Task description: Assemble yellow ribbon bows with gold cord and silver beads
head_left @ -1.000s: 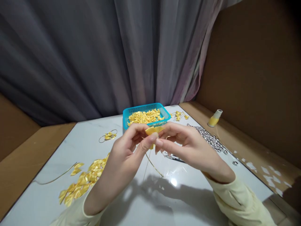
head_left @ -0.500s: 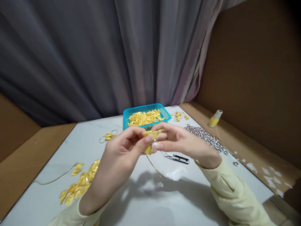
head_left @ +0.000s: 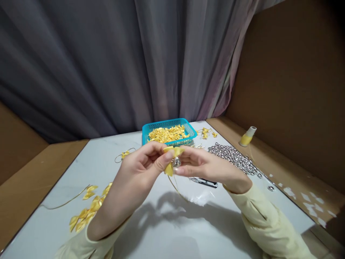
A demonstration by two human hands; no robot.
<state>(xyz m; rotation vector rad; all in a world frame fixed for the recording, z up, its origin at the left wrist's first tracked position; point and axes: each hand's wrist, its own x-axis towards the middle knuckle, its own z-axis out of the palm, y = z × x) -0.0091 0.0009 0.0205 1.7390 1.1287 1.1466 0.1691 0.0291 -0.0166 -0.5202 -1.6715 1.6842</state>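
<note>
My left hand [head_left: 142, 172] pinches a yellow ribbon bow [head_left: 169, 169] between thumb and fingers, above the middle of the table. A shiny silver bead [head_left: 176, 162] sits against the bow's right side. My right hand [head_left: 208, 165] is closed around that bead, its thumb just below and its fingers behind; their tips are partly hidden. From the bow a thin gold cord [head_left: 175, 187] hangs down toward the table. Under my right hand lie black-handled thread snips [head_left: 206, 182], their blades partly covered.
A blue basket [head_left: 145, 132] of yellow bows stands at the back. Silver beads [head_left: 231, 156] lie heaped on the right, near a yellow thread spool [head_left: 245, 138]. Loose bows [head_left: 86, 216] and a cord [head_left: 67, 203] lie left. Finished-looking bow pieces [head_left: 206, 133] rest behind.
The bead at the bow has turned or shifted and shows more of its silver surface. My right fingers have moved slightly away from the bow's front. The view has shifted a little.
</note>
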